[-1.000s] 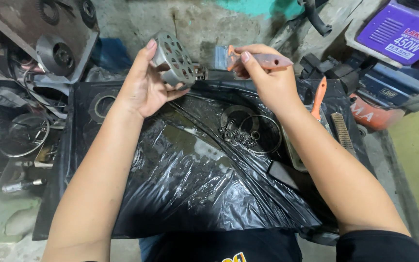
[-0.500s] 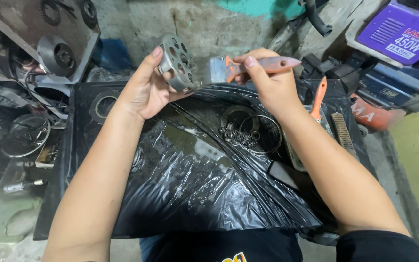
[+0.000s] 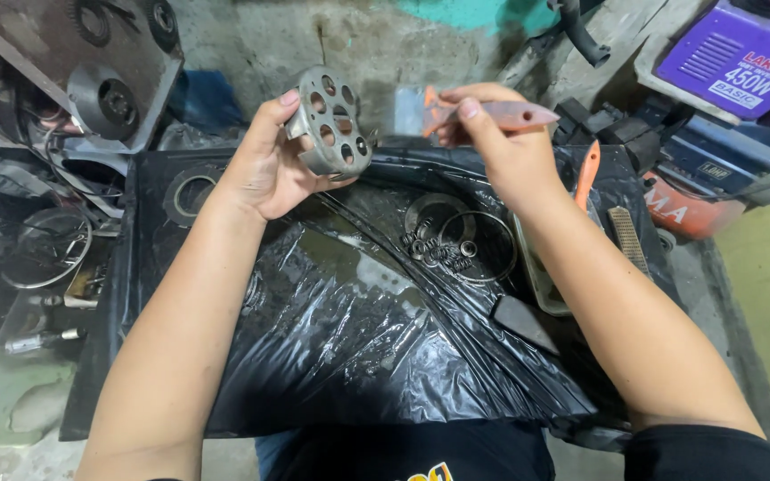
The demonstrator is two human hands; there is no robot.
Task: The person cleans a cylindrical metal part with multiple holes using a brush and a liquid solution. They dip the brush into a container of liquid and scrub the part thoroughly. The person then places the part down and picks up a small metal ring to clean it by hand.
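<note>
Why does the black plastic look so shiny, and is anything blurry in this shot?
Head view: overhead light glares off the wet, wrinkled black plastic sheet; the paintbrush in the right hand is motion-smeared at its bristles; the perforated metal part stays sharp.

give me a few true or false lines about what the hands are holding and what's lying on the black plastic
1. The left hand holds a round metal part with holes. True.
2. The right hand is empty. False: it grips a paintbrush with an orange-and-pink handle.
3. Small springs and rings lie on the black plastic sheet. True.
4. The metal part rests flat on the sheet. False: it is lifted above it, in the fingers.
5. A second orange-handled tool lies to the right, beyond the right forearm. True.
6. The sheet is dry and clean. False: it looks wet and glossy.
</note>
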